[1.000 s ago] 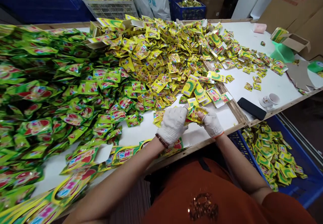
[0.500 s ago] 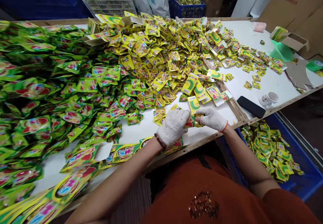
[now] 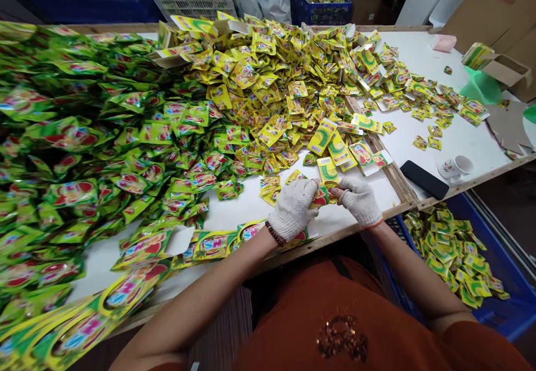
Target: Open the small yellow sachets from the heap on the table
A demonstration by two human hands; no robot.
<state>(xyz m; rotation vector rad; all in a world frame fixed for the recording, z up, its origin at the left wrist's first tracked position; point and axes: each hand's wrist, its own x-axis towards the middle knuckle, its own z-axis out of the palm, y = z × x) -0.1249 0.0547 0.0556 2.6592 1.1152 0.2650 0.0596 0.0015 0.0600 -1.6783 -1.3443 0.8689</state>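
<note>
My left hand, in a white knitted glove, is closed on the left end of a small green, red and yellow carton. My gloved right hand pinches the same carton at its right end, with bare fingertips showing. Fingers cover much of the carton, so I cannot tell whether its flap is open. Just beyond the hands lie flat yellow-green cartons and a few yellow sachets. Under my left wrist runs a row of larger printed packs.
Green packets heap up at left, yellow sachets at the back middle. A wooden strip crosses the white table. Right of it are a black phone and a cup. A blue crate of filled cartons stands below the edge.
The view has shifted slightly, so the table appears farther right. My right fingertips have shifted their hold at the carton's right end. Both hands stay at nearly the same spot.
</note>
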